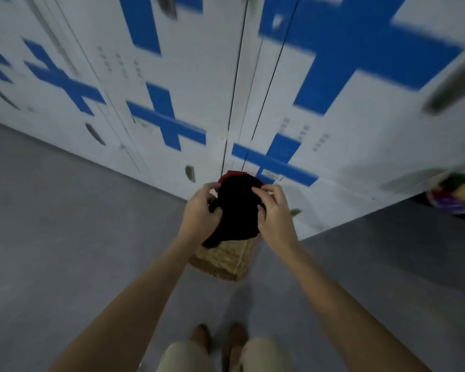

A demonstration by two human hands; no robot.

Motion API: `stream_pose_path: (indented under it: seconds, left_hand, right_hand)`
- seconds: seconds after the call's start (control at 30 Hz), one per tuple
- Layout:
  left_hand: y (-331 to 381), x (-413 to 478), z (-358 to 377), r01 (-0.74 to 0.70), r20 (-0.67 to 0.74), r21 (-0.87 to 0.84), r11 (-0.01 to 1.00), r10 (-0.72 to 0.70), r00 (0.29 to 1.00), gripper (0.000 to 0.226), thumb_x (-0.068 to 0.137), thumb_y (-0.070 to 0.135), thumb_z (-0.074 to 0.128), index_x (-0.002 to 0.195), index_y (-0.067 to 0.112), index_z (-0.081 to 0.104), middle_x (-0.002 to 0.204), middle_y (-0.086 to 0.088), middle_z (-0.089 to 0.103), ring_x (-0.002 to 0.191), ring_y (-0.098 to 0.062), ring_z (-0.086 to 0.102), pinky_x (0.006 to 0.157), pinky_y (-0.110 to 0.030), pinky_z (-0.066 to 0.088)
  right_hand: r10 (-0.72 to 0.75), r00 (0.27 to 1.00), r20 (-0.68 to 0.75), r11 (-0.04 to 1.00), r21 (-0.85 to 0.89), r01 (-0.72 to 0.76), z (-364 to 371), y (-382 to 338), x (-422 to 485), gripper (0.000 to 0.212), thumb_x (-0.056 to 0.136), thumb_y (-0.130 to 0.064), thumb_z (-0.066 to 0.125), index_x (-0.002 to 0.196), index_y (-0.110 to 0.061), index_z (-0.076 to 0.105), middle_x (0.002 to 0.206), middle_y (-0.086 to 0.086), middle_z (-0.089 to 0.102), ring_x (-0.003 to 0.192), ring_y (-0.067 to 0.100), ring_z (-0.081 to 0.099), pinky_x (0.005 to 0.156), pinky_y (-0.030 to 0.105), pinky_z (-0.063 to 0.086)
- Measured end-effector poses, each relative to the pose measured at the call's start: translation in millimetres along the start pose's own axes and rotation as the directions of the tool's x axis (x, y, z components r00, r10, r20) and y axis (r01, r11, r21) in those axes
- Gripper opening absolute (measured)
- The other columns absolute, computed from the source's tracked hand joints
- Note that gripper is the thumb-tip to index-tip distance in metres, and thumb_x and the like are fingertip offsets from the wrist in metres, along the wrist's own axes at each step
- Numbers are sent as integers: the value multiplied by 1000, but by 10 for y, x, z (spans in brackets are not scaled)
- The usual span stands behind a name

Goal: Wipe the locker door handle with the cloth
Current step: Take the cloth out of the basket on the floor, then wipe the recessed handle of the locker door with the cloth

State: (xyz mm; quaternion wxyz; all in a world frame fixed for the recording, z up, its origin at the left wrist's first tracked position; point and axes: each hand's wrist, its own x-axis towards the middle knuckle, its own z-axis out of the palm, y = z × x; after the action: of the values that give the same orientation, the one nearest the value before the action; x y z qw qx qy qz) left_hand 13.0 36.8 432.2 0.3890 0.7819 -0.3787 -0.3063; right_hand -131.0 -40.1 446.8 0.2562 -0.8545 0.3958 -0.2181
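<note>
Both my hands hold a bunched black cloth (238, 208) in front of me, above a woven basket (227, 261) on the floor. My left hand (200, 210) grips its left side with curled fingers. My right hand (274, 213) pinches its right upper edge. A bit of red fabric (232, 173) shows behind the top of the black cloth. White lockers (204, 63) with blue cross markings fill the wall ahead. A dark recessed handle (190, 173) sits on the door just left of my hands; another handle (95, 134) lies further left. The picture is blurred.
Grey floor (65, 224) spreads on both sides of me. My two feet (218, 339) stand just behind the basket. At the right edge hangs a blurred bundle of coloured items (457, 191), and a grey bar (451, 87) crosses the upper right.
</note>
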Motion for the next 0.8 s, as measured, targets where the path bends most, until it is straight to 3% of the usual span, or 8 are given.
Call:
stream_pose_path:
  seconds: [0.07,0.13,0.3,0.37,0.47,0.6,0.8]
  left_hand:
    - [602,-146,-327,-58,-10,-25,998,58,998,57,82,-1,60,134,18,44,88,2,55,85,-13,56,70,-15,46]
    - [1255,-273,-673,-153,0,-42,987,153,988,70,79,-3,60,139,23,37,100,0,49,88,-13,53,76,-20,48]
    - [2891,-503,-1418,-409,79,-91,908,416,906,87,73,-6,61,140,37,26,120,1,33,103,-13,43,92,-23,43]
    - [3391,-526,-1604,-539,50,-90,838,544,838,83,72,-2,64,136,37,29,119,4,36,105,-14,44,94,-23,44]
    - [3986,-533,-1778,-697,-29,-90,712,697,716,75,68,9,62,134,32,36,111,7,43,95,-4,49,81,-7,43]
    - [4608,-589,-1886,-775,-98,-140,616,771,630,69,76,-2,67,136,24,45,107,12,47,98,-3,51,79,-8,45]
    - [5192,-569,-1916,-903,-281,-32,429,863,420,36,87,10,66,122,13,60,99,10,59,89,12,52,78,-4,40]
  right_hand:
    - [-73,995,-62,997,-21,72,-585,-378,107,34,91,-8,47,120,7,57,118,23,53,112,28,50,100,28,38]
    - [-128,985,-116,992,-31,126,-1205,-751,234,43,92,-19,36,121,5,57,118,22,55,111,21,43,100,23,32]
    - [-301,869,-393,953,-157,259,-2680,-1579,529,35,89,-12,39,110,1,64,109,19,61,98,20,43,91,23,35]
    - [-348,797,-495,937,-212,278,-3156,-1808,639,27,85,0,45,101,0,67,102,17,62,93,19,43,85,19,36]
    - [-402,709,-579,915,-288,283,-3756,-2051,778,27,85,1,42,92,0,68,91,15,61,88,18,42,78,16,36]
    - [-455,648,-611,887,-375,269,-4410,-2255,910,28,83,4,45,93,-2,70,87,15,57,87,18,37,72,22,38]
    - [-512,572,-641,859,-394,326,-5031,-2489,963,35,85,-7,37,91,-4,72,91,15,56,88,21,43,73,33,43]
